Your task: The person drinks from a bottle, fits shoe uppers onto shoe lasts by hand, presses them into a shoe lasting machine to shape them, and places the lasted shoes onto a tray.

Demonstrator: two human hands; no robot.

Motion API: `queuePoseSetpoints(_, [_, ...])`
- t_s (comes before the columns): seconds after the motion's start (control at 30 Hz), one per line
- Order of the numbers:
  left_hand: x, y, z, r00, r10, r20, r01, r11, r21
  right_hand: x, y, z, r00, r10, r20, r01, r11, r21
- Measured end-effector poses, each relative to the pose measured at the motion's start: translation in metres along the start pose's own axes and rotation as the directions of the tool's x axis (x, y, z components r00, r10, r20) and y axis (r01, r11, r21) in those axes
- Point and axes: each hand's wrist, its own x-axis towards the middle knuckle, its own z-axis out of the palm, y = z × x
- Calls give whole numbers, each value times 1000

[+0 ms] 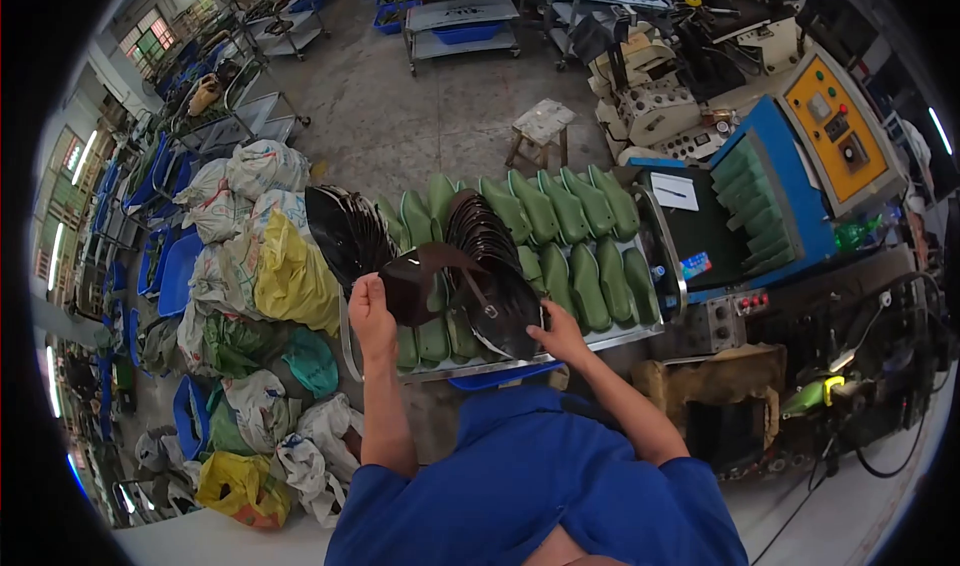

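Note:
My left hand (372, 318) is closed on the edge of a dark brown leather shoe upper (418, 284), holding it above the cart. A strap reaches from it toward the middle stack. My right hand (562, 334) pinches the near edge of a dark shoe upper with a small buckle (503, 318), at the near end of a nested stack of uppers (480, 231). A second stack of black uppers (345, 228) lies to the left. Under and around them, rows of green shoe lasts (588, 286) rest on the metal cart (628, 337).
Bulging sacks and a yellow bag (295, 278) crowd the floor at left. A blue machine with a yellow control panel (835, 126) stands close on the right. Ahead are a small stool (545, 124) and another cart (465, 14). Cables hang at lower right.

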Motion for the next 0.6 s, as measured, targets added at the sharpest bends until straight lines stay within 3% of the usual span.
queuePoseSetpoints(0.07, [0,19,-3,999,-19,51,19,1000,8,-2,-17,-12,997,74,38,-77,995,59])
queuePoseSetpoints(0.1, [-2,28,0,1000,4,3,-4,1000,-17,-4,-25,-22,987,140,83,-149,983,110])
queuePoseSetpoints(0.2, [-16,71,27,981,146,-129,-140,988,58,-14,-28,-39,962,273,-5,-268,947,177])
queuePoseSetpoints(0.27, [-21,73,31,973,161,-163,-161,987,14,-23,8,-35,952,288,-108,-264,945,193])
queuePoseSetpoints(0.33, [-21,61,18,967,181,-179,-177,984,35,-31,35,-38,835,328,-441,-265,943,199])
queuePoseSetpoints(0.4, [-23,58,16,971,174,-164,-164,984,69,-37,59,-51,788,376,-487,-358,924,135])
queuePoseSetpoints(0.47, [-25,57,15,974,168,-149,-153,983,104,-37,105,-52,698,315,-643,-495,861,-115])
queuePoseSetpoints(0.5, [-27,56,15,985,127,-117,-126,992,13,-33,111,-59,637,447,-628,-578,816,-6])
queuePoseSetpoints(0.53, [-28,55,14,993,89,-81,-96,992,-79,-29,117,-64,631,447,-634,-579,816,0])
queuePoseSetpoints(0.6, [-32,55,14,996,70,-63,-74,996,-55,-22,127,-71,526,628,-573,-657,728,195])
